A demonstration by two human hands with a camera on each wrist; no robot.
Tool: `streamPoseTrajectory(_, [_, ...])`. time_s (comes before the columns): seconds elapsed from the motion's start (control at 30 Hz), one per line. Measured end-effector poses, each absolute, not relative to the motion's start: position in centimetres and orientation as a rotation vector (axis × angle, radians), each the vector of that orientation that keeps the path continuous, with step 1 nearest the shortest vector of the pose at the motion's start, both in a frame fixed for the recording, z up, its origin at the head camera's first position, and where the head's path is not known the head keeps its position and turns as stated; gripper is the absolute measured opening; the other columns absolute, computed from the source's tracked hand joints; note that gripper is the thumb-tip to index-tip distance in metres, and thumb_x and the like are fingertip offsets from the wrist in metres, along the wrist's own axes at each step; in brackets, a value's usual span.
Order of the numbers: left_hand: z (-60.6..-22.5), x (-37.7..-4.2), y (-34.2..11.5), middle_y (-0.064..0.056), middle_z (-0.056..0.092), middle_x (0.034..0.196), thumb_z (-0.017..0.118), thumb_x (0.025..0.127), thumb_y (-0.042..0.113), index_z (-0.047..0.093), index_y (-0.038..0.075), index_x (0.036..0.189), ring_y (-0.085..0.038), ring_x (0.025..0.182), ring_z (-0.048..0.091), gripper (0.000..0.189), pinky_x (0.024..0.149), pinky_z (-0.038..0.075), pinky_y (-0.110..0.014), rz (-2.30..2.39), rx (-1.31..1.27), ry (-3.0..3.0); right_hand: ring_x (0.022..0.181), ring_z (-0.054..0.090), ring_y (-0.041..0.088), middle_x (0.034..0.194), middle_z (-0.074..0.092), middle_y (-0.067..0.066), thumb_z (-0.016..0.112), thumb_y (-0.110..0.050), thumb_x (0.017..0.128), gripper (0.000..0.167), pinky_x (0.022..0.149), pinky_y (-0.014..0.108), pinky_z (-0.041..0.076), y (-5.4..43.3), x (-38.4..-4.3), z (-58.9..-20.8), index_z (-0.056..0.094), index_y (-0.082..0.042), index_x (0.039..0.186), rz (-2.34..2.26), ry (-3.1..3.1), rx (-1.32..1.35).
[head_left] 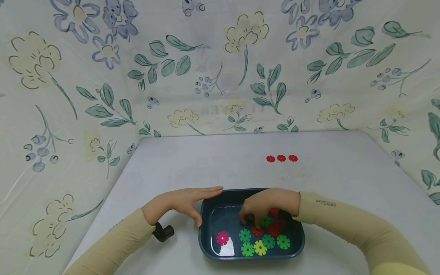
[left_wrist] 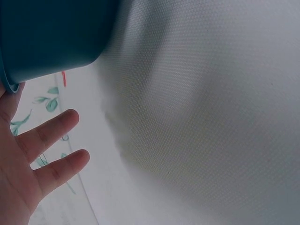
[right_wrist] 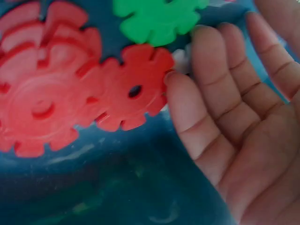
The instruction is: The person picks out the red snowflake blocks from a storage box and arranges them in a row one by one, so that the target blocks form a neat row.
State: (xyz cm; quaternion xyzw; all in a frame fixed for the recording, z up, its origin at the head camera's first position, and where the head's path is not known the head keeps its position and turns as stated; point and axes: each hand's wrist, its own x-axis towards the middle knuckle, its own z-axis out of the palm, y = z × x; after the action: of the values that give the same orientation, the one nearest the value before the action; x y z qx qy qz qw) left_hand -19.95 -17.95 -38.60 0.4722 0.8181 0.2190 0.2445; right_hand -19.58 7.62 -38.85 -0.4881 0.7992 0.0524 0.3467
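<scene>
A dark blue tray [head_left: 214, 214] holds several notched plastic discs. My right hand [head_left: 259, 206] reaches down into it, palm low over the pieces. In the right wrist view its slightly bent fingers come from the right, one fingertip [right_wrist: 176, 82] right at the edge of a red disc [right_wrist: 136, 86]. Beside that disc are a pile of red discs [right_wrist: 40, 103] and a green disc [right_wrist: 159, 18]. My left hand [head_left: 183, 202] spreads its fingers along the tray's left side, thumb and fingertips at the rim. Two of its fingers [left_wrist: 61, 171] stretch out below the tray wall [left_wrist: 56, 42] in the left wrist view.
Three red discs [head_left: 281, 158] lie in a row on the white table [head_left: 192, 164], beyond the tray. A pink disc [head_left: 222, 238] sits apart at the tray's left; green discs [head_left: 247, 249] and a yellow one [head_left: 260, 248] lie near its front. Flowered cloth [head_left: 213, 103] hangs behind.
</scene>
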Motion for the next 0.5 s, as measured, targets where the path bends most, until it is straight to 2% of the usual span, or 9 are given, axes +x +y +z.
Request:
streamPoseTrajectory(0.23, [-38.45, -19.9, -17.83, -0.01, 0.016, 0.152, 0.079, 0.066, 0.035, 0.019, 0.004, 0.145, -0.024, 0.14, 0.017, 0.103, 0.107, 0.027, -0.047, 0.596, 1.273, 2.231, 0.07, 0.049, 0.006, 0.082, 0.055, -0.012, 0.077, -0.023, 0.074, 0.028, 0.064, 0.018, 0.044, 7.16, -19.49, -39.46, 0.057, -0.022, 0.094, 0.203, 2.104, -1.288])
streamPoseTrajectory(0.5, [-38.61, -19.95, -17.89, -0.008, 0.015, 0.153, 0.078, 0.067, 0.036, 0.019, 0.007, 0.146, -0.023, 0.14, 0.017, 0.104, 0.107, 0.027, -0.047, 0.599, 1.265, 2.234, 0.067, 0.049, 0.004, 0.079, 0.058, -0.012, 0.072, -0.025, 0.079, 0.018, 0.061, 0.016, 0.043, 7.06, -19.74, -39.79, 0.061, -0.022, 0.093, 0.153, 2.145, -1.358])
